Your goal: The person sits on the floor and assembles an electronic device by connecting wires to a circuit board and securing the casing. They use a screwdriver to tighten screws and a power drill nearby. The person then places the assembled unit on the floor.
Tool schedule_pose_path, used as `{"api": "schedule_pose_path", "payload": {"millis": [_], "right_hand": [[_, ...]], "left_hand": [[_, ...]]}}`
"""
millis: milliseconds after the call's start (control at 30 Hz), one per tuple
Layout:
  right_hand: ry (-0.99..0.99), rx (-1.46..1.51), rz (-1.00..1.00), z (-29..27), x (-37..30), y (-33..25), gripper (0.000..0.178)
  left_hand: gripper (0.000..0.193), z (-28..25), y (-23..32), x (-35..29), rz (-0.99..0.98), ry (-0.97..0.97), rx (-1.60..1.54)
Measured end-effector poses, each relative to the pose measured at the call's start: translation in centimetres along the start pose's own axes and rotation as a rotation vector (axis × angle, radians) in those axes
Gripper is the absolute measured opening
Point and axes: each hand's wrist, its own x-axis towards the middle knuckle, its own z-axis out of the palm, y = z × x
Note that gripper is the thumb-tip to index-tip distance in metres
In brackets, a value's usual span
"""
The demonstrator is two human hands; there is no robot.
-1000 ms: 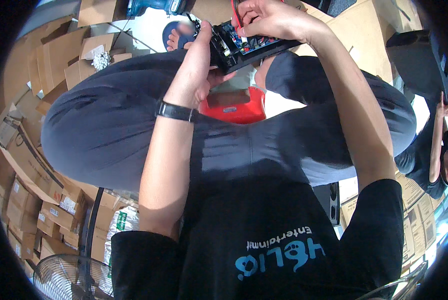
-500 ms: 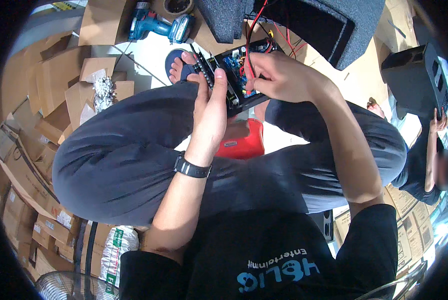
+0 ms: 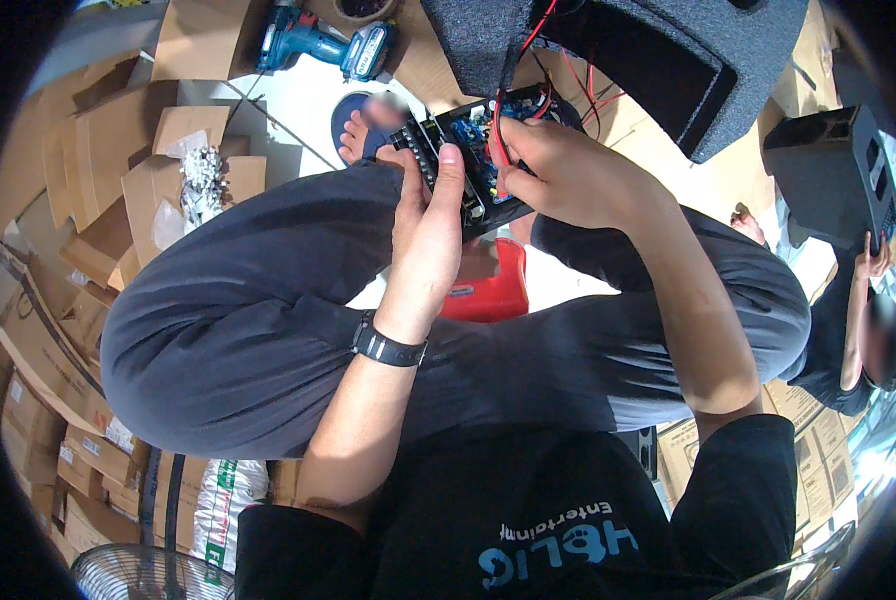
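A black panel with blue circuit boards [image 3: 476, 150] is held over my crossed legs, tilted. My left hand [image 3: 430, 215] is closed around its left edge, with the thumb on top beside a row of black fittings. The fingertips beneath are partly hidden. Over the right part of the boards, my right hand [image 3: 583, 175] is closed in a pinch on a red and black cable [image 3: 498, 125]. That cable runs up toward a grey textured speaker cabinet [image 3: 758, 75]. The cable end at the fingertips is hidden by the hand.
A teal cordless drill [image 3: 318, 45] lies at the upper left near a small bowl [image 3: 363, 8]. Cardboard boxes [image 3: 98, 150] crowd the left. A red plastic stool [image 3: 493, 290] shows between my legs. At far right, another person's hand [image 3: 873, 262] touches a black cabinet [image 3: 828, 165].
The panel and both hands have shifted slightly down and to the right in view. The speaker cabinet also appears lower and farther right. Both grips stay the same.
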Motion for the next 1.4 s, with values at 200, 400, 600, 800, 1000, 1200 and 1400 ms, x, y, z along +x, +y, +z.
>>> {"api": "schedule_pose_path", "payload": {"millis": [200,400,600,800,1000,1200,1400], "right_hand": [[-0.040,0.072,0.016,-0.2,0.5,-0.2,0.013],[-0.007,0.221,-0.059,-0.9,0.5,-0.6,0.013],[0.004,0.167,-0.066,-0.6,0.7,-0.6,0.011],[-0.031,0.164,-0.089,-0.4,0.7,-0.3,0.011],[-0.032,0.026,-0.121,-0.1,0.8,0.1,0.011],[0.045,0.008,-0.191,0.1,0.7,0.7,0.011],[0.139,-0.049,-0.269,-0.3,0.7,0.6,0.023]], "left_hand": [[0.098,-0.1,-0.4,0.4,0.047,0.018,-0.004],[0.094,-0.2,0.1,0.0,0.018,0.016,0.002],[0.094,-0.2,-0.2,0.2,0.023,0.038,0.017],[0.095,-0.3,-0.2,0.4,0.013,-0.003,0.016],[0.084,-0.1,-0.9,0.8,0.017,0.039,0.030],[0.070,0.0,-0.6,1.0,-0.011,0.010,-0.004],[0.063,0.1,0.9,-0.1,-0.141,-0.078,-0.093]]}}
